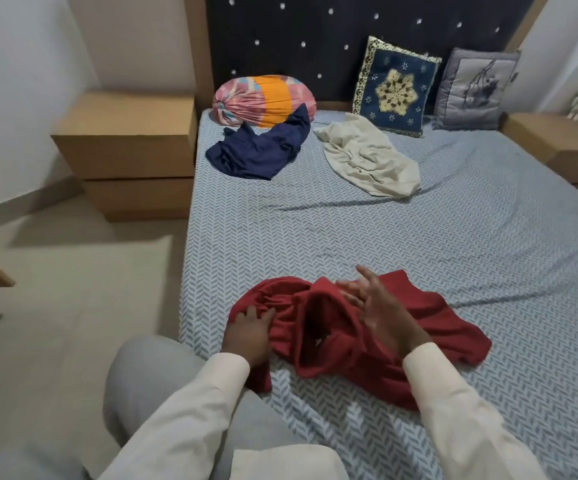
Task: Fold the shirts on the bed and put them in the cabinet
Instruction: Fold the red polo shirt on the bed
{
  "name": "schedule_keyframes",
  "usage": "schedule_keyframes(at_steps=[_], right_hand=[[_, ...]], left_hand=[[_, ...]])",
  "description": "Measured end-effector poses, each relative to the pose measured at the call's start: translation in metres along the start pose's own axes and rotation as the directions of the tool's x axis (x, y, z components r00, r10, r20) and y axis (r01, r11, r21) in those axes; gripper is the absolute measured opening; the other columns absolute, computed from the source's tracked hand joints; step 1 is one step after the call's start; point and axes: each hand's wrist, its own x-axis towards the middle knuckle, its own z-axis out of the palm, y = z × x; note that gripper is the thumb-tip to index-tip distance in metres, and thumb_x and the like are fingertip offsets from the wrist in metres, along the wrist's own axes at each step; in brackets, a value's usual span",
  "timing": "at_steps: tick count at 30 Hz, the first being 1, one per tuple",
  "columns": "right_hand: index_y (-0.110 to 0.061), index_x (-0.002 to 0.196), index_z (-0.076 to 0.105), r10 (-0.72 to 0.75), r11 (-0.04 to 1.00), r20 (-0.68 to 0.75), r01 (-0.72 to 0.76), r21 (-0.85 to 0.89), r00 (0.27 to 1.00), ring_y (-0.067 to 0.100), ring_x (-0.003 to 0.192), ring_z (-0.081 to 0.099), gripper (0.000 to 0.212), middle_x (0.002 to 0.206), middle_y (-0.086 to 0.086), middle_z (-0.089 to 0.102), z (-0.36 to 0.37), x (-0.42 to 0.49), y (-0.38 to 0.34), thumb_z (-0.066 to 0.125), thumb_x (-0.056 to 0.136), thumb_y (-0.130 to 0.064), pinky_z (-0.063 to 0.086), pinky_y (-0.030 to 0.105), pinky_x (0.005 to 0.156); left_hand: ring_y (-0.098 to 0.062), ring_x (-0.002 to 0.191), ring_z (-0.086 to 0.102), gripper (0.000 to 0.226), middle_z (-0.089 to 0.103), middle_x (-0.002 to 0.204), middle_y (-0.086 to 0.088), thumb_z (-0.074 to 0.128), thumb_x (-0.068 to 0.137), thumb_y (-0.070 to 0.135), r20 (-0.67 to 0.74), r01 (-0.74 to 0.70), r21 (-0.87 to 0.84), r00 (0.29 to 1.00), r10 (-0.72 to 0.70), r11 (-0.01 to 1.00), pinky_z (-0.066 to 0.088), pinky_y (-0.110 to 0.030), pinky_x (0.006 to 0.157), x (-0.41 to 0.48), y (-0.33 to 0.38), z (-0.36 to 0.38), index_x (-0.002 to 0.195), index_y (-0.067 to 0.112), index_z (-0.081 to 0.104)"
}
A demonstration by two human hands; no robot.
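Note:
A crumpled red shirt (429, 317) lies on the near part of the bed (419, 237). My left hand (247, 332) grips a bunch of its fabric at the left edge. My right hand (377, 306) hovers over the middle of the shirt with fingers spread and straight, slightly blurred, holding nothing. Farther up the bed lie a crumpled navy shirt (259, 148) and a crumpled cream shirt (367, 159). No cabinet for the shirts is identifiable in this view.
A pink and orange bolster (263, 98), a blue patterned cushion (396, 86) and a grey cushion (474, 88) lean at the dark headboard. Wooden bedside units stand at the left (124, 147) and right (557, 143). Floor lies left of the bed.

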Motion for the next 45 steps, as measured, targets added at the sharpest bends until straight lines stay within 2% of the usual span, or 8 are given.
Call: schedule_keyframes(at_steps=[3,6,12,16,23,32,38,45], right_hand=[[-0.043,0.15,0.017,0.174,0.705,0.198,0.018,-0.709,0.965,0.002,0.127,0.052,0.115,0.139,-0.017,0.051,-0.015,-0.015,0.016,0.09,0.063,-0.031,0.041,0.019,0.103],[-0.039,0.142,0.04,0.124,0.347,0.182,0.129,-0.929,0.975,0.004,0.112,0.06,0.082,0.125,-0.016,0.062,-0.007,-0.011,0.041,0.078,0.07,-0.036,0.045,0.019,0.096],[-0.012,0.108,0.071,0.054,0.948,0.206,0.014,-0.318,0.977,0.011,0.082,0.066,0.019,0.094,0.001,0.074,0.116,0.003,-0.008,0.057,0.095,-0.01,0.053,0.027,0.079],[-0.014,0.137,0.057,0.024,0.978,0.359,-0.096,0.184,0.933,0.032,0.12,0.055,0.043,0.14,0.021,0.053,0.177,0.022,-0.051,0.06,0.096,-0.029,0.033,0.047,0.115],[-0.004,0.148,0.038,-0.312,0.9,0.297,0.18,0.397,0.902,0.032,0.119,0.059,0.059,0.139,0.025,0.052,0.138,0.037,-0.107,0.056,0.092,-0.007,0.044,0.046,0.105],[-0.016,0.127,0.057,0.058,0.98,-0.622,0.076,0.186,0.781,0.032,0.093,0.071,0.081,0.108,0.014,0.072,-0.065,0.056,-0.009,0.089,0.058,-0.044,0.059,0.046,0.066],[-0.031,0.124,0.038,0.018,0.972,-0.649,-0.166,-0.167,0.76,0.027,0.094,0.069,0.088,0.113,0.003,0.066,-0.096,0.1,0.084,0.082,0.049,-0.041,0.058,0.054,0.083],[-0.01,0.082,0.062,-0.158,0.98,-0.552,0.198,0.012,0.819,0.017,0.057,0.061,0.017,0.068,0.005,0.068,-0.047,0.065,-0.019,0.049,0.086,-0.001,0.05,0.026,0.051]], left_hand=[[-0.031,0.109,0.061,0.036,0.064,0.121,-0.008,0.041,0.093,0.029,-0.147,0.07,-0.133,0.985,-0.089,0.989,0.047,-0.036,0.089,0.004,-0.007,-0.013,0.126,0.031,0.056],[-0.032,0.087,0.07,0.028,0.071,0.1,-0.013,0.042,0.092,0.023,-0.096,0.201,-0.482,0.955,-0.279,0.853,0.057,-0.039,0.078,0.002,-0.03,-0.027,0.111,0.03,0.061],[-0.025,0.067,0.071,0.027,0.072,0.09,-0.017,0.039,0.102,0.02,0.16,-0.02,-0.911,0.903,-0.398,-0.412,0.06,-0.039,0.057,-0.016,-0.074,-0.105,0.108,0.012,0.064],[-0.025,0.081,0.072,0.048,0.07,0.103,-0.018,0.036,0.103,0.034,-0.034,-0.218,-0.81,0.944,-0.327,-0.544,0.06,-0.037,0.065,-0.013,-0.092,-0.186,0.096,0.007,0.075],[-0.027,0.098,0.07,0.055,0.066,0.119,-0.02,0.037,0.102,0.044,-0.364,-0.33,-0.865,0.931,0.019,-0.377,0.058,-0.039,0.082,0.036,0.015,-0.323,0.131,0.0,0.052],[-0.028,0.128,0.051,0.091,0.051,0.142,-0.016,0.059,0.072,0.067,0.018,-0.137,-0.419,0.987,0.159,0.898,0.041,-0.029,0.1,0.09,0.027,-0.134,0.144,0.015,0.041],[-0.034,0.126,0.042,0.109,0.038,0.139,-0.013,0.062,0.069,0.069,0.039,0.069,-0.143,0.997,-0.064,0.987,0.046,-0.04,0.097,0.049,0.012,-0.006,0.155,0.028,0.008],[-0.031,0.088,0.067,0.035,0.072,0.087,-0.012,0.04,0.073,0.031,-0.3,-0.057,-0.696,0.929,-0.218,0.716,0.047,-0.033,0.074,0.061,0.002,-0.04,0.093,0.017,0.065]])
